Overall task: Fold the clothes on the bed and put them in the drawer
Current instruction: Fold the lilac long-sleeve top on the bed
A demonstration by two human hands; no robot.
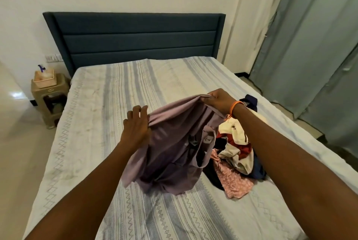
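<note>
A shirt (170, 148) hangs over the bed (108, 104) between the left hand (135, 129) and right hand (219, 102). A pile of clothes (236, 160) lies right of it. A stool (50, 96) stands left of the bed, a headboard (135, 40) behind, curtains (310, 46) right.

Mauve garment (170, 154): thin, smooth, matt cloth. Bedsheet (120, 92): woven, patterned cotton-like cloth, matt. Headboard (135, 40): matt upholstery fabric. Stool (50, 102): moulded plastic. Floor (13, 115): glossy tile.
</note>
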